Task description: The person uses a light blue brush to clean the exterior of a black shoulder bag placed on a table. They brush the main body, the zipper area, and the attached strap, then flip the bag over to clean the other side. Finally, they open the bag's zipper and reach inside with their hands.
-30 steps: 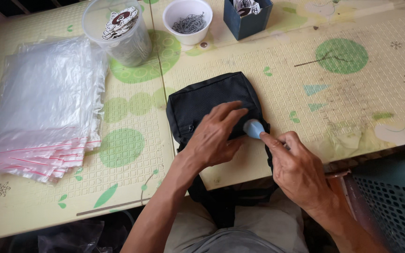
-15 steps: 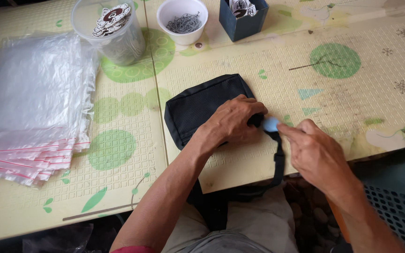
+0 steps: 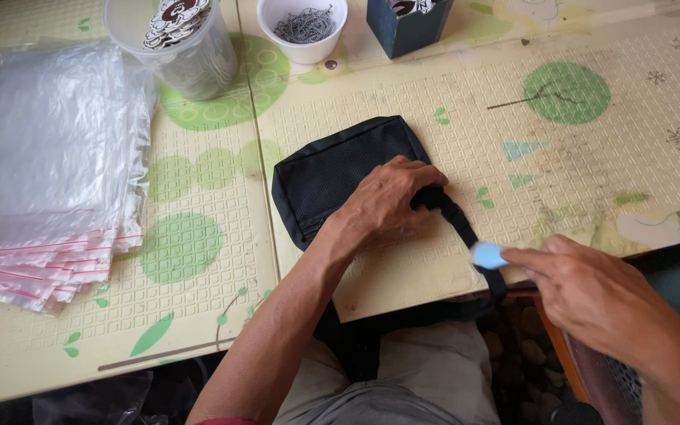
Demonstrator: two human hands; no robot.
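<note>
Two bare hands work over a black mesh pouch [image 3: 340, 177] that lies flat on a pale yellow mat [image 3: 592, 173] patterned with green circles, close to the mat's near edge. The left hand [image 3: 391, 203] presses down on the pouch's right end, fingers curled over the spot where a black strap [image 3: 456, 220] leaves the pouch; the fingers are closed around that joint, gripping it. The strap runs down and to the right, off the table edge. The right hand [image 3: 592, 287] is held just beside the strap, thumb and forefinger pinched shut on a small light-blue object [image 3: 488, 255], possibly a lighter or a plastic clip, though it is too blurred to tell. To the left, well apart from the pouch, lies a stack of clear zip bags [image 3: 45, 169] with red seal lines. Along the far edge stand a clear plastic cup [image 3: 186, 55] of round patches, a white bowl [image 3: 302, 31] of small metal pieces and a dark blue box [image 3: 407, 27].
</note>
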